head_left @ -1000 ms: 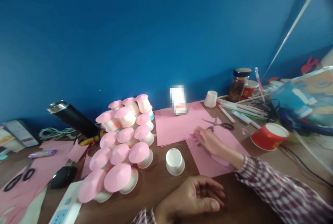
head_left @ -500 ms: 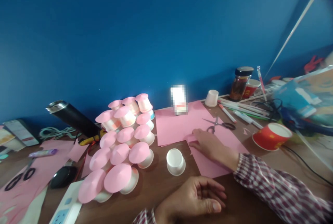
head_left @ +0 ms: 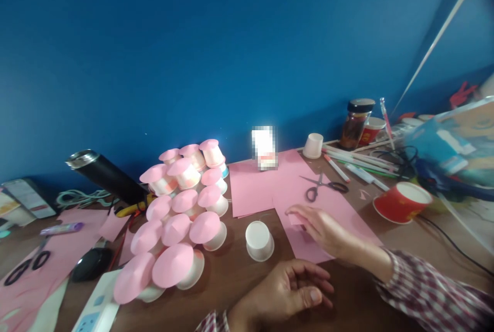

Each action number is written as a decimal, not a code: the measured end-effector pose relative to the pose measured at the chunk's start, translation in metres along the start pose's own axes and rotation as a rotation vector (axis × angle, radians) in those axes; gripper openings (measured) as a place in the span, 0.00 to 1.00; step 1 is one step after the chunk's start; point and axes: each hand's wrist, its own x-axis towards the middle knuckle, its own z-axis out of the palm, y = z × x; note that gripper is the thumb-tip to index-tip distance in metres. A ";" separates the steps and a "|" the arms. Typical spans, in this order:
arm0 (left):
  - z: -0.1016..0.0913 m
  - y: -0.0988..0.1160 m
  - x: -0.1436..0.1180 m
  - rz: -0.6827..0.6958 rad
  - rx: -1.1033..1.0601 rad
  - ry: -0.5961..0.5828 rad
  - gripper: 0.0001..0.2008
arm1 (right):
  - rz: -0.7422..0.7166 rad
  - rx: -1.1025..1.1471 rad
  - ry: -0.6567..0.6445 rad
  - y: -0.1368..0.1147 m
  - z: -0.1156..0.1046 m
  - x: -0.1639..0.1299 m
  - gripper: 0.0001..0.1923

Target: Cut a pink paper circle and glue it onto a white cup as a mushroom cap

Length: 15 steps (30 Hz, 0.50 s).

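My left hand (head_left: 287, 291) rests low on the brown table, palm turned inward, its loosely curled fingers apart and nothing in them. Over the pink paper sheets (head_left: 252, 182), my right hand (head_left: 324, 229) has its fingers together on a small piece of pink paper (head_left: 296, 219); the thumb is mostly hidden. Black-handled scissors (head_left: 319, 186) lie spread on the sheets beyond it. Between the hands and the rows of pink-topped cups stands a white paper cup (head_left: 258, 235), upside down. Several cups wearing pink paper cones (head_left: 175, 265) fill the left middle.
A red paper cup (head_left: 401, 202) lies tilted at right, near markers (head_left: 336, 167) and a dark-lidded jar (head_left: 355, 123). Another white cup (head_left: 313, 145) stands by the blue wall. At left are a black flask (head_left: 108, 175), a mouse (head_left: 92, 264) and a power strip (head_left: 96, 301).
My right hand has drawn back toward me and slightly right, off the sheet's left edge, with a small pink piece at its fingers. My left hand has barely moved.
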 end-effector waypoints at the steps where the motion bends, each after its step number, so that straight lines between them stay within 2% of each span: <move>1: -0.001 -0.002 0.001 0.012 -0.023 0.001 0.24 | 0.014 0.019 -0.017 -0.005 -0.001 -0.005 0.12; 3: -0.001 -0.007 0.003 0.024 -0.086 0.004 0.24 | 0.055 0.056 -0.030 -0.014 -0.002 -0.015 0.11; 7: -0.002 -0.014 0.006 0.049 -0.245 0.020 0.25 | 0.045 0.123 -0.071 -0.031 0.003 -0.028 0.20; 9: -0.002 -0.014 0.007 0.052 -0.288 0.015 0.28 | 0.063 0.124 -0.072 -0.038 0.008 -0.031 0.21; 15: 0.005 0.000 0.004 0.096 -0.330 -0.044 0.28 | 0.055 0.078 -0.118 -0.047 0.016 -0.020 0.06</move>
